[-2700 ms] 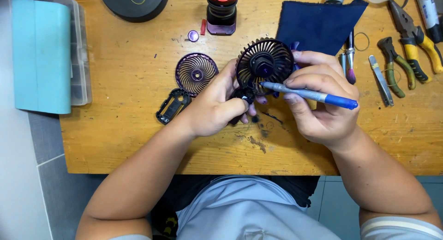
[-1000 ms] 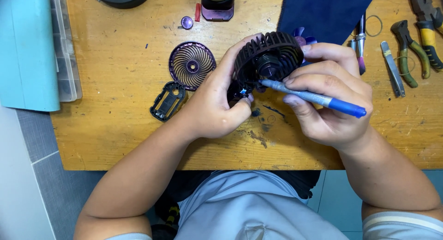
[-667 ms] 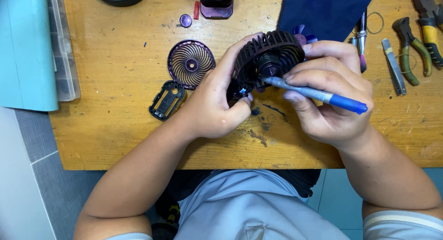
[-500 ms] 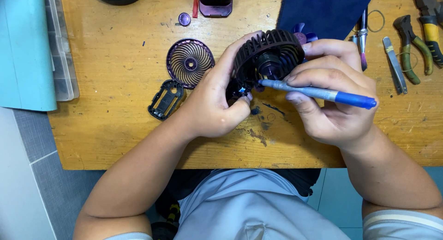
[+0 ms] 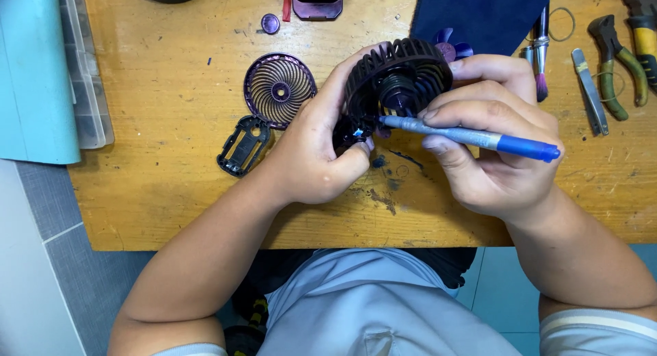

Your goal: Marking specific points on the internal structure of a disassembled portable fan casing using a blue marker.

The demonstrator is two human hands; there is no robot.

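Tilted slightly since a moment ago, the fan housing (image 5: 399, 82) sits pinched in the left hand (image 5: 318, 157) above the counter (image 5: 157, 157), right hand (image 5: 489, 150) gripping the screwdriver (image 5: 472, 137) from three o'clock; its tip might slip.

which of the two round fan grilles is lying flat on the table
The purple spiral grille, left of the left hand, lies flat on the wooden table. The darker ribbed grille is off the table, gripped by both hands.

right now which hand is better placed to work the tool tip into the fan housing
Right. The right hand already holds the blue screwdriver, tip at the fan housing; the left hand is busy gripping that housing.
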